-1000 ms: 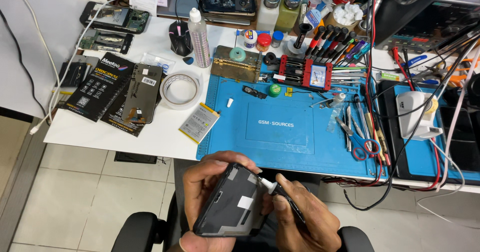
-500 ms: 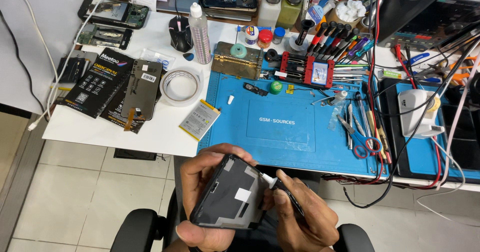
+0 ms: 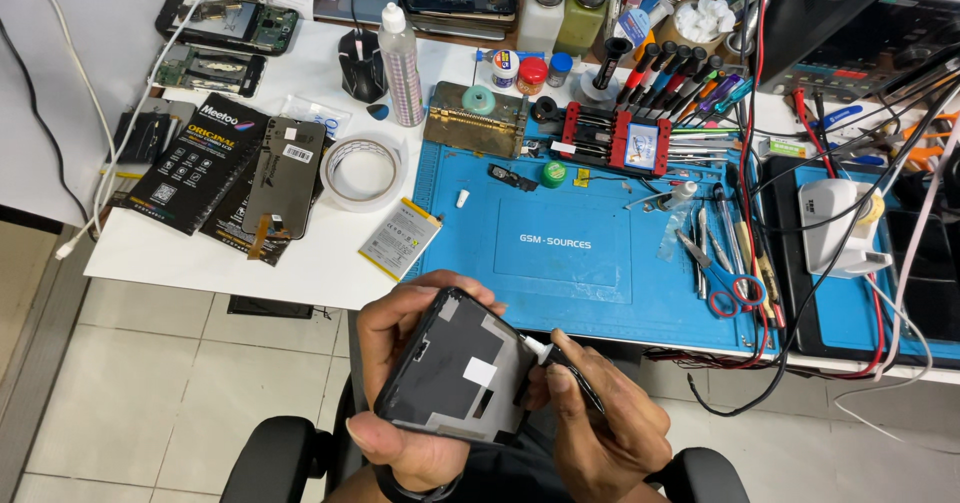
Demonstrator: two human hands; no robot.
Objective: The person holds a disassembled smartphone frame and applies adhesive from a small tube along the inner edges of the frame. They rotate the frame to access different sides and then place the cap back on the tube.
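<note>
Head view, left hand [image 3: 400, 383] gripping phone frame [image 3: 460, 368], tool tip hidden

1. This is a phone repair workshop, seen from above a crowded white table [image 3: 300, 263].
2. A blue repair mat [image 3: 560, 263] covers the working area, with tweezers and scissors [image 3: 725, 288] laid along its right side.
3. A rack of precision screwdrivers [image 3: 670, 78] with coloured handles stands at the back, near small pots and solvent bottles [image 3: 560, 3].
4. Opened phones with bare circuit boards [image 3: 228, 21] lie at the far left, beside boxed replacement screens [image 3: 200, 158], a loose phone battery [image 3: 400, 238] and a roll of tape [image 3: 360, 170].
5. Cables and bench equipment [image 3: 850, 13] crowd the right side.
6. The left hand [image 3: 400, 363] holds a stripped phone frame [image 3: 455, 368].
</note>
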